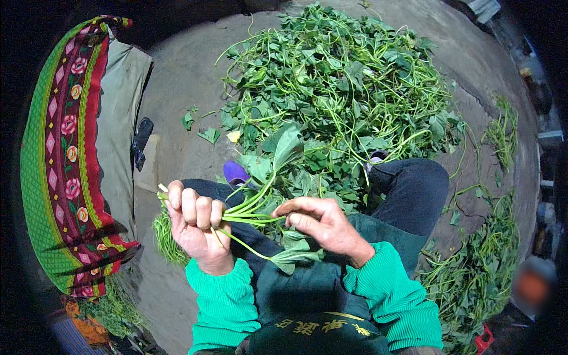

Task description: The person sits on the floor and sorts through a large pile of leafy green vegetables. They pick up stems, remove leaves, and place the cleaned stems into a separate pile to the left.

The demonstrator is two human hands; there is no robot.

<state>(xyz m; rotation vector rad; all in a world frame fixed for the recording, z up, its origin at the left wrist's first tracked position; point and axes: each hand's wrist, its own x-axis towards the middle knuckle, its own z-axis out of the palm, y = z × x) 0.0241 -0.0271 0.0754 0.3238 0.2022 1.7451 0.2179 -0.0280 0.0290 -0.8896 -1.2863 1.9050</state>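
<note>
My left hand (197, 222) is closed around a small bundle of green leaf stalks (248, 215), their cut ends poking out above the thumb side and leaves hanging off the other end. The thumb and forefinger of my right hand (317, 219) pinch a stalk at the right of the bundle, near a drooping leaf (295, 255). One large leaf (288, 148) stands up from the bundle. Beyond my knees lies a big heap of leafy green vines (337, 88), reaching back between my legs.
A bunch of bare stalks (171, 239) lies by my left knee. More vines (475, 270) are piled at right, with a thin strand heap (503, 133) farther up. A flowered cloth (66, 155) covers something at left. A red plastic object (483, 339) is at lower right.
</note>
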